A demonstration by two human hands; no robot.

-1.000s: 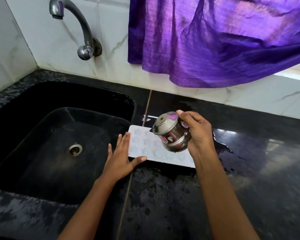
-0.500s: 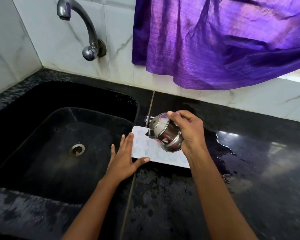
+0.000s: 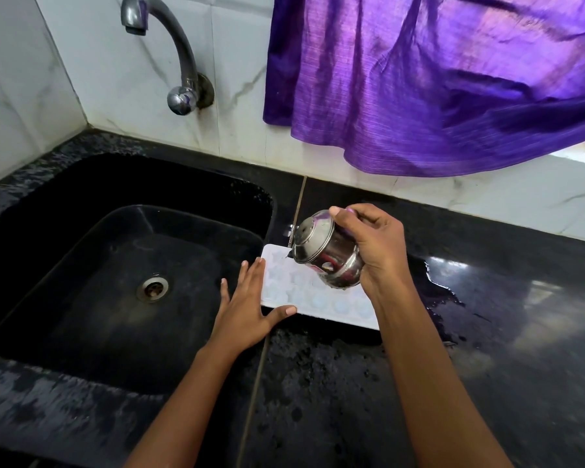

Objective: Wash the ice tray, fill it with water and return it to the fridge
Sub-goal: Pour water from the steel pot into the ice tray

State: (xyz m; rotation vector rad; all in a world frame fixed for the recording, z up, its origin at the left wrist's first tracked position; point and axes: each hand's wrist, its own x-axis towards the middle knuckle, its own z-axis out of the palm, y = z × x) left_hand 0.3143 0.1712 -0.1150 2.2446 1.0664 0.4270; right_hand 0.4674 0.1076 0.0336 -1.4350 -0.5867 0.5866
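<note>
A white ice tray (image 3: 304, 292) lies flat on the black counter, just right of the sink, its cells holding water. My left hand (image 3: 249, 309) rests flat with fingers spread against the tray's left end, thumb along its near edge. My right hand (image 3: 375, 244) grips a small steel pot (image 3: 325, 253), tilted with its mouth down and left over the tray's far left part. The pot and my right hand hide the tray's far right part.
The black sink (image 3: 125, 282) with a drain (image 3: 152, 288) lies to the left under a steel tap (image 3: 173, 52). A purple cloth (image 3: 436, 79) hangs over the back wall. Water is pooled on the counter (image 3: 487, 349) right of the tray.
My right hand has moved the tilted pot a little leftward over the tray. My left hand has stayed against the tray's left end.
</note>
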